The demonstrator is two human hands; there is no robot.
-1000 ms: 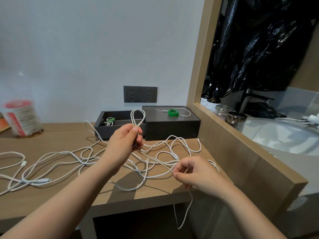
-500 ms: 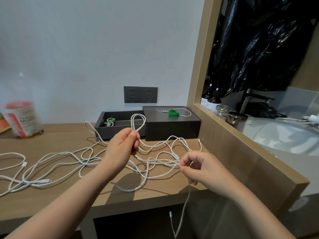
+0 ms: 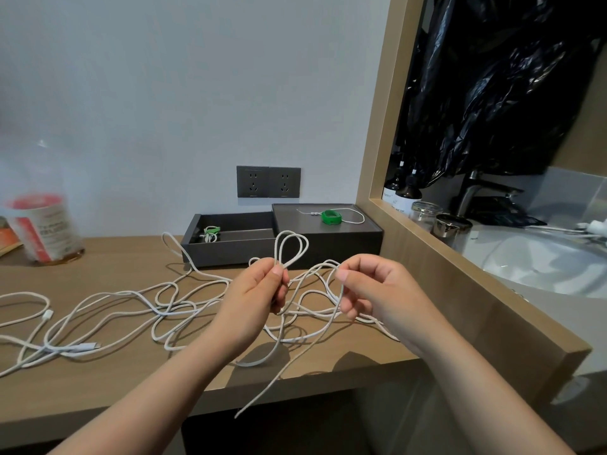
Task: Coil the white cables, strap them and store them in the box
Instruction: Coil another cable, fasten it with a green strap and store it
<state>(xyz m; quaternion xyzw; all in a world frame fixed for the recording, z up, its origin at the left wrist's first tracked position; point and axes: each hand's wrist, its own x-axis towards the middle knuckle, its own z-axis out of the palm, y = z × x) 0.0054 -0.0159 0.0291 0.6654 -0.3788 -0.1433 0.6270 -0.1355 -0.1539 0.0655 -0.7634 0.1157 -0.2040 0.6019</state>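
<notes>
Long white cables [image 3: 138, 310] lie tangled across the wooden desk [image 3: 98, 399]. My left hand [image 3: 253, 300] pinches a small double loop of white cable [image 3: 292, 249] that stands up above its fingers. My right hand [image 3: 368, 290] pinches the same cable a little to the right, and its free end hangs down past the desk's front edge. Behind my hands, the open dark box [image 3: 230, 249] holds a coiled cable with a green strap [image 3: 210, 233]. The box's lid [image 3: 325, 231] beside it carries a green strap roll [image 3: 331, 217] and a short white cable.
A clear bottle with a red label [image 3: 42, 224] stands at the far left by the wall. Two dark wall sockets [image 3: 267, 181] sit above the box. A wooden partition [image 3: 460, 290] borders the desk on the right, with a sink, bottles and jars beyond it.
My right hand rose and moved left toward my left hand, drawing the cable up with it. The hanging end lifted. My left hand kept its loop.
</notes>
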